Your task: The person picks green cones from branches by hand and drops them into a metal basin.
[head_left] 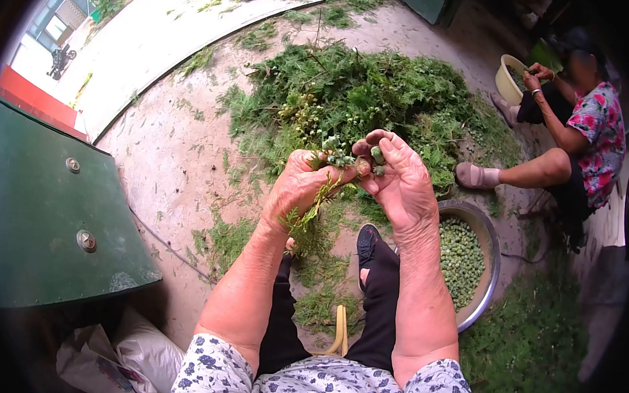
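Note:
In front of my lap, my left hand (297, 185) is closed around a leafy cypress sprig (319, 197), whose yellow-green foliage trails below the fingers. A cluster of bluish-green cones (337, 149) sticks out above the thumb. My right hand (404, 181) meets the left fingertips at this cluster. Its curled fingers hold a few green cones (378, 157) against the palm side. Beside my right forearm stands a metal basin (494, 259), part-filled with small green cones (459, 261); my arm hides its left edge.
A large heap of cypress branches (362, 92) covers the floor ahead. On the right a seated person (581, 132) works over a cream basin (507, 82). A green metal panel (57, 211) stands left, white sacks (143, 351) below it. More greenery (527, 343) lies at lower right.

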Motion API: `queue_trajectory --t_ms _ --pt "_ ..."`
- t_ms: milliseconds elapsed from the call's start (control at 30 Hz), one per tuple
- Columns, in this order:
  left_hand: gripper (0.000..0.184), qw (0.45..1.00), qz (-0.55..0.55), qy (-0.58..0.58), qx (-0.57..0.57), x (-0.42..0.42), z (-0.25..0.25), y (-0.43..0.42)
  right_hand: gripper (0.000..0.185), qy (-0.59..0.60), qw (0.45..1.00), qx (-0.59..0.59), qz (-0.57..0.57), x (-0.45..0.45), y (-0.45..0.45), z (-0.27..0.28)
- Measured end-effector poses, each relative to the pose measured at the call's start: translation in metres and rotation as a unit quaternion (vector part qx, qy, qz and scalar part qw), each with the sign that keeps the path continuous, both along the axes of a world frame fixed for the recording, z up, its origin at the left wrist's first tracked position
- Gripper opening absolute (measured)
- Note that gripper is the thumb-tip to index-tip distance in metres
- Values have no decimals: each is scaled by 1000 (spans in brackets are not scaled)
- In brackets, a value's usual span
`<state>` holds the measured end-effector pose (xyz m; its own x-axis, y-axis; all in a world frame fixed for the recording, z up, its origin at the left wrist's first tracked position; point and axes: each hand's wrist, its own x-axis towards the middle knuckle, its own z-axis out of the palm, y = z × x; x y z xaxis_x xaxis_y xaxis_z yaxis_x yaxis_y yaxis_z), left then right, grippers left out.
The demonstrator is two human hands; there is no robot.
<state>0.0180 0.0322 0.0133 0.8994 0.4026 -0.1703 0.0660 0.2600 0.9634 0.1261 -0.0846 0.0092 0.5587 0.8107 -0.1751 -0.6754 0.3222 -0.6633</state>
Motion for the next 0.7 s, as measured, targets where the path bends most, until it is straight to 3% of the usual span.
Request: queue_trajectory --t_ms 100,200,300,433,600,700 --pt "15 1000 -15 -1 19 -1 -1 3 22 10 1000 2 -6 -1 0 4" --pt "14 999 -5 9 47 0 -11 3 18 -146 986 -77 7 -5 0 -1" --pt "13 998 -17 28 55 -1 -15 8 20 -200 977 -68 32 -4 0 0" --pt "13 996 -18 51 76 0 -19 9 18 -194 977 -81 22 -5 1 1" --pt "14 998 5 33 53 0 -17 5 16 -49 996 -69 -34 -8 3 -5" --pt "13 997 25 6 71 2 -27 5 13 -94 993 -74 -19 -10 4 -6"
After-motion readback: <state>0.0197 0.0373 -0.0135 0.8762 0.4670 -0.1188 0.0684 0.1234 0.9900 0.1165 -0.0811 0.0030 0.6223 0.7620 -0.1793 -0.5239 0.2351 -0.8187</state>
